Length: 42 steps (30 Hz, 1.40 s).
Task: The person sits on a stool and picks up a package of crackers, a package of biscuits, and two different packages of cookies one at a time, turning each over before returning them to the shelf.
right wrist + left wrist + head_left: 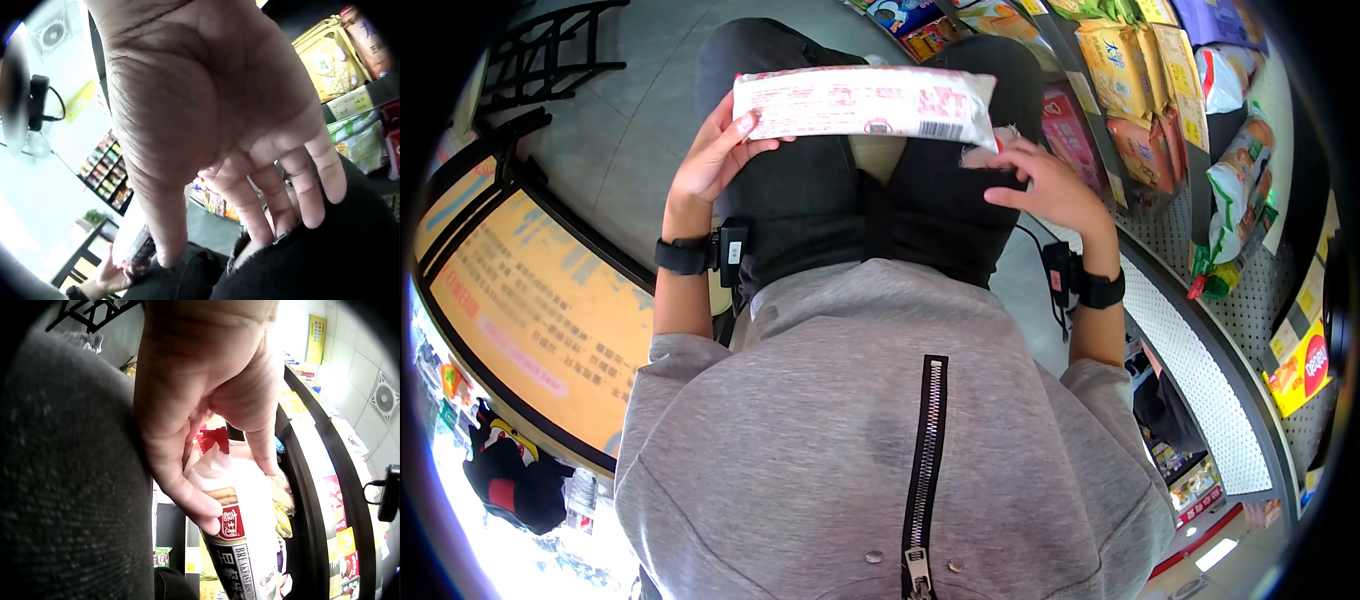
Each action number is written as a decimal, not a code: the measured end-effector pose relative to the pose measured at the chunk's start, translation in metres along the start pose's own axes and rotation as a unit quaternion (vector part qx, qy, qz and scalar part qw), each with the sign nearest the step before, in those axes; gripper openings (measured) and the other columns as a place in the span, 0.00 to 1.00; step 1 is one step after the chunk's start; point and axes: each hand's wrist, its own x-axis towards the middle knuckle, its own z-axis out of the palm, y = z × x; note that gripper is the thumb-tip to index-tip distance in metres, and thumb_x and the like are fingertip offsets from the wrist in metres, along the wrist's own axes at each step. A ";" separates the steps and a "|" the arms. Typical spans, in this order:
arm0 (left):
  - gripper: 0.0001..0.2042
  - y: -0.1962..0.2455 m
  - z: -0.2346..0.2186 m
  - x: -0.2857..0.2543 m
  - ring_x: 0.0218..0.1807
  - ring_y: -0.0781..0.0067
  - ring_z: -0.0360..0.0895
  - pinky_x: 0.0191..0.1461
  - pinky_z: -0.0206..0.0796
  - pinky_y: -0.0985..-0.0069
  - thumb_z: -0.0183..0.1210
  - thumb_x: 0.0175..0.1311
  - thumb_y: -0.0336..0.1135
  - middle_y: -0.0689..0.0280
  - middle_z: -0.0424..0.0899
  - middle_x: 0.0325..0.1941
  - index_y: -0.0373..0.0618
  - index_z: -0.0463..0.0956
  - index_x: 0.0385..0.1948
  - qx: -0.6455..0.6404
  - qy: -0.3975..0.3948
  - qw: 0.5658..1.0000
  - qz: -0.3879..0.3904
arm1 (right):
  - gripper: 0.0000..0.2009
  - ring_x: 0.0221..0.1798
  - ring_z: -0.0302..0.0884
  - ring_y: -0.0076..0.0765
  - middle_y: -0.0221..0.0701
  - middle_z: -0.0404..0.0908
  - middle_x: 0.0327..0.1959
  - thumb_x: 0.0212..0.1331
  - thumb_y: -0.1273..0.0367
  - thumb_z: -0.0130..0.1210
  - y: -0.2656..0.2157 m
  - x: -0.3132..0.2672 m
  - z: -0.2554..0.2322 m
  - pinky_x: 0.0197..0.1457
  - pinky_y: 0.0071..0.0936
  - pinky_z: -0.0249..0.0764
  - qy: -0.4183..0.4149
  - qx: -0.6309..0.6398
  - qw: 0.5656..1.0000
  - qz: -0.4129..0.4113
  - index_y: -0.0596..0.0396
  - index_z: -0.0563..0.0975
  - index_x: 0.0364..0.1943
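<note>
A long white packet of breakfast biscuits point(860, 103) with red print and a barcode lies crosswise above the person's lap in the head view. The left hand point(708, 160) grips its left end, thumb on the near face. In the left wrist view, that hand's fingers point(203, 509) and thumb curl round the packet near its red, crimped end. The right hand point(1055, 190) is just below the packet's right end, fingers spread and relaxed. Its palm shows bare in the right wrist view, its fingers point(306, 200) over the ripped knee of the black trousers point(337, 256).
Shelves of bagged snacks point(1125, 70) curve along the right side, near the right arm. At left stands a low orange printed panel point(540, 310) in a black frame. A black metal rack point(555, 60) is on the grey tiled floor point(640, 110) at upper left.
</note>
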 end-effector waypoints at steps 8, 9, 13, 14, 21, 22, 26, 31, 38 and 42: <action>0.24 0.008 -0.016 -0.009 0.41 0.67 0.76 0.42 0.69 0.81 0.52 0.57 0.38 0.57 0.73 0.44 0.37 0.56 0.52 0.088 0.095 0.991 0.015 | 0.17 0.39 0.68 0.43 0.37 0.65 0.33 0.40 0.67 0.60 -0.009 0.002 0.010 0.39 0.33 0.66 0.004 -0.143 0.990 -0.006 0.52 0.71 0.37; 0.23 0.007 -0.016 -0.007 0.41 0.67 0.76 0.42 0.69 0.81 0.52 0.57 0.38 0.57 0.74 0.44 0.37 0.57 0.51 0.080 0.095 0.992 0.014 | 0.20 0.39 0.68 0.43 0.36 0.65 0.33 0.39 0.69 0.60 -0.012 0.001 0.008 0.40 0.34 0.66 -0.002 -0.151 0.988 -0.009 0.50 0.69 0.41; 0.23 0.004 -0.025 -0.003 0.40 0.68 0.76 0.40 0.70 0.82 0.50 0.58 0.42 0.56 0.74 0.43 0.36 0.58 0.50 0.049 0.084 0.995 0.019 | 0.25 0.40 0.68 0.43 0.35 0.66 0.34 0.38 0.72 0.60 -0.005 -0.008 0.003 0.41 0.36 0.67 -0.044 -0.214 0.976 -0.013 0.46 0.66 0.46; 0.23 0.003 -0.025 -0.002 0.40 0.68 0.76 0.40 0.70 0.82 0.50 0.58 0.42 0.56 0.74 0.43 0.36 0.58 0.50 0.048 0.083 0.995 0.019 | 0.26 0.40 0.68 0.43 0.35 0.66 0.34 0.37 0.72 0.60 -0.002 -0.009 0.004 0.41 0.35 0.67 -0.041 -0.240 0.970 -0.021 0.46 0.65 0.46; 0.24 0.004 -0.024 -0.001 0.40 0.69 0.76 0.40 0.70 0.83 0.48 0.60 0.45 0.56 0.74 0.42 0.36 0.58 0.50 0.064 0.096 0.993 0.014 | 0.25 0.40 0.69 0.41 0.34 0.67 0.32 0.35 0.68 0.61 0.020 -0.004 0.013 0.40 0.34 0.67 0.007 -0.313 0.945 -0.092 0.48 0.66 0.44; 0.24 0.004 -0.023 0.000 0.40 0.70 0.76 0.40 0.69 0.83 0.46 0.61 0.45 0.55 0.74 0.43 0.36 0.57 0.51 0.081 0.100 0.992 0.010 | 0.25 0.40 0.69 0.41 0.34 0.67 0.32 0.35 0.68 0.61 0.021 -0.004 0.012 0.40 0.34 0.67 0.007 -0.314 0.945 -0.091 0.48 0.66 0.44; 0.23 0.004 -0.023 0.001 0.40 0.70 0.77 0.40 0.70 0.84 0.49 0.59 0.44 0.57 0.75 0.41 0.36 0.60 0.49 0.063 0.100 0.993 0.008 | 0.25 0.40 0.69 0.41 0.33 0.69 0.33 0.36 0.67 0.61 0.022 -0.005 0.015 0.40 0.34 0.67 0.023 -0.300 0.949 -0.092 0.48 0.66 0.44; 0.22 0.004 -0.025 0.002 0.40 0.69 0.77 0.39 0.71 0.84 0.48 0.60 0.44 0.55 0.75 0.41 0.35 0.60 0.49 0.064 0.095 0.993 0.013 | 0.26 0.40 0.69 0.41 0.33 0.70 0.34 0.36 0.67 0.61 0.017 -0.004 0.015 0.40 0.33 0.67 0.015 -0.277 0.959 -0.061 0.48 0.66 0.45; 0.22 0.004 -0.024 0.003 0.39 0.69 0.77 0.39 0.71 0.84 0.48 0.60 0.43 0.55 0.75 0.41 0.34 0.60 0.49 0.066 0.091 0.994 0.015 | 0.28 0.41 0.69 0.42 0.35 0.71 0.35 0.34 0.67 0.62 0.020 -0.002 0.013 0.41 0.33 0.66 0.011 -0.300 0.951 -0.072 0.51 0.65 0.45; 0.22 0.004 -0.023 0.003 0.39 0.68 0.77 0.39 0.71 0.83 0.48 0.60 0.43 0.55 0.75 0.41 0.35 0.60 0.49 0.064 0.097 0.993 0.016 | 0.27 0.40 0.69 0.42 0.35 0.70 0.35 0.34 0.68 0.62 0.013 -0.002 0.011 0.40 0.33 0.66 0.006 -0.266 0.962 -0.065 0.50 0.65 0.45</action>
